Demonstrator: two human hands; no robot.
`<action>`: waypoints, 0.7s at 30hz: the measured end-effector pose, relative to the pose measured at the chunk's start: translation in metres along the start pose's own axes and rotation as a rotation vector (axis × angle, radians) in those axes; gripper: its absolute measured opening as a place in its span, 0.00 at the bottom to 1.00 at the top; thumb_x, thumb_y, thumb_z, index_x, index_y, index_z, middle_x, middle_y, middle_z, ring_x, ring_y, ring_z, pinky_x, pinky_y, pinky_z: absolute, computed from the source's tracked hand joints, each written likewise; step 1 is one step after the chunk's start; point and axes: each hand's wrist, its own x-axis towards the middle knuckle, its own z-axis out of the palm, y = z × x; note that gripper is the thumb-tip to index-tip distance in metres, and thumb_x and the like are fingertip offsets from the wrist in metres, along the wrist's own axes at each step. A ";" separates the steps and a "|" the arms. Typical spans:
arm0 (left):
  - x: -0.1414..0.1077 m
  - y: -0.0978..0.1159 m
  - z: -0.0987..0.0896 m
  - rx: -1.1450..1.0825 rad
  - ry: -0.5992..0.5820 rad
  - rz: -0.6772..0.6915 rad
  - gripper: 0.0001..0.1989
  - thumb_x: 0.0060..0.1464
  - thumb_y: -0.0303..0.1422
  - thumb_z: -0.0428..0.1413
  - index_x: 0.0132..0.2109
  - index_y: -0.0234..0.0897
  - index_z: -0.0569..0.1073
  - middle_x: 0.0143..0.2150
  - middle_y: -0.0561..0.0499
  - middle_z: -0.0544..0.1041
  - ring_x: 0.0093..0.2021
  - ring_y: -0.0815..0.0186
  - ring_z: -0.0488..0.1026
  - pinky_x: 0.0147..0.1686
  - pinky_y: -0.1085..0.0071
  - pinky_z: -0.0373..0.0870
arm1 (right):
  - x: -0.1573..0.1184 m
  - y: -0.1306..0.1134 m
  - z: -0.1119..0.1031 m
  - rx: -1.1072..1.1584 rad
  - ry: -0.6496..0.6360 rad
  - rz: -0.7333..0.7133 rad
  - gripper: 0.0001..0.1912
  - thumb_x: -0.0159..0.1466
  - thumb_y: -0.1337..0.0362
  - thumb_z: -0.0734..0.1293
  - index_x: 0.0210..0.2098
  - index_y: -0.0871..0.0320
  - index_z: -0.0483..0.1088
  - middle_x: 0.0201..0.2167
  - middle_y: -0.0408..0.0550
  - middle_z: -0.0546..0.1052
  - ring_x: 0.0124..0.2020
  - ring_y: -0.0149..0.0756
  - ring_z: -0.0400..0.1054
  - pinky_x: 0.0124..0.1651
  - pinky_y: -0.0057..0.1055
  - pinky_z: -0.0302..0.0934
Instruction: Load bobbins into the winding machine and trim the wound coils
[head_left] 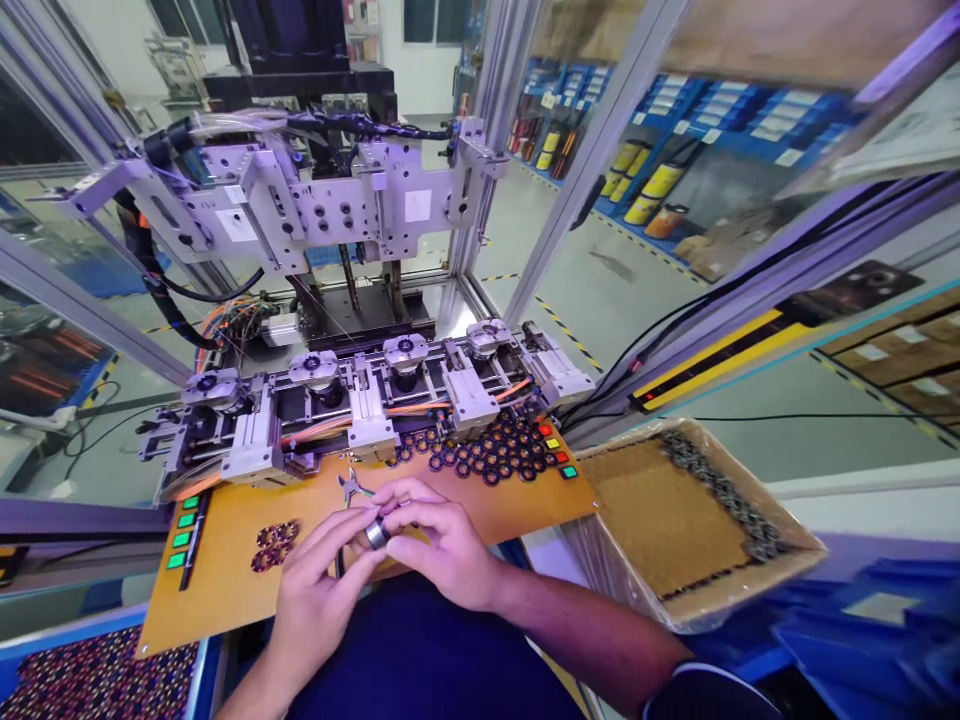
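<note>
Between the fingertips of both hands sits a small metal ring (376,533), silvery on its outer side. My left hand (319,570) pinches it from the left, and my right hand (442,545) grips it from the right; the fingers cover part of it. Just beyond my fingers, a pair of cutting pliers (351,487) lies on the orange-brown tabletop (225,590). Left of my left hand is a small cluster of copper-and-dark rings (274,545). Many dark rings (491,452) lie grouped beyond my right hand.
A machine with a row of clamping fixtures (367,400) spans the table's far side, under a metal plate assembly (322,215). Colored buttons (180,540) line the left edge. On the right stands a carton (660,530) with dark parts; at lower left is a blue bin (202,660) of rings.
</note>
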 end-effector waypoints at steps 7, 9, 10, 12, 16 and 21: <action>0.008 0.004 -0.007 0.098 0.023 0.165 0.13 0.51 0.31 0.66 0.46 0.43 0.82 0.40 0.48 0.85 0.37 0.60 0.83 0.41 0.69 0.81 | 0.009 0.005 0.001 0.059 -0.002 -0.017 0.05 0.64 0.60 0.71 0.36 0.54 0.77 0.47 0.51 0.74 0.51 0.39 0.71 0.57 0.40 0.66; 0.011 0.006 -0.009 0.121 0.016 0.215 0.12 0.53 0.29 0.64 0.46 0.43 0.82 0.42 0.48 0.85 0.39 0.61 0.83 0.41 0.69 0.81 | 0.014 0.005 0.000 0.066 -0.015 -0.023 0.05 0.64 0.60 0.71 0.36 0.54 0.77 0.47 0.51 0.74 0.52 0.39 0.71 0.58 0.40 0.65; 0.012 0.006 -0.010 0.135 0.021 0.222 0.13 0.54 0.29 0.64 0.47 0.42 0.82 0.43 0.47 0.85 0.40 0.60 0.83 0.42 0.69 0.81 | 0.016 0.006 -0.001 0.069 -0.019 -0.028 0.05 0.64 0.60 0.71 0.36 0.55 0.77 0.47 0.51 0.74 0.52 0.39 0.71 0.57 0.39 0.65; 0.015 0.006 -0.011 0.167 0.031 0.221 0.14 0.53 0.29 0.65 0.48 0.41 0.81 0.43 0.47 0.84 0.40 0.61 0.83 0.42 0.70 0.80 | 0.020 0.008 0.000 0.079 -0.030 -0.040 0.05 0.64 0.61 0.71 0.36 0.55 0.77 0.47 0.52 0.74 0.51 0.38 0.71 0.57 0.39 0.66; 0.020 0.003 -0.014 0.191 0.025 0.247 0.12 0.53 0.28 0.64 0.46 0.41 0.81 0.41 0.47 0.84 0.39 0.62 0.83 0.40 0.72 0.80 | 0.026 0.011 0.004 0.082 -0.044 -0.048 0.05 0.65 0.61 0.71 0.36 0.55 0.78 0.47 0.52 0.75 0.51 0.38 0.72 0.56 0.38 0.67; 0.016 -0.011 -0.026 0.202 0.133 0.028 0.17 0.48 0.36 0.68 0.46 0.42 0.81 0.42 0.47 0.85 0.34 0.61 0.82 0.38 0.69 0.82 | 0.056 -0.013 -0.035 -0.157 -0.101 -0.178 0.08 0.67 0.61 0.69 0.36 0.59 0.77 0.44 0.53 0.79 0.45 0.35 0.75 0.50 0.33 0.70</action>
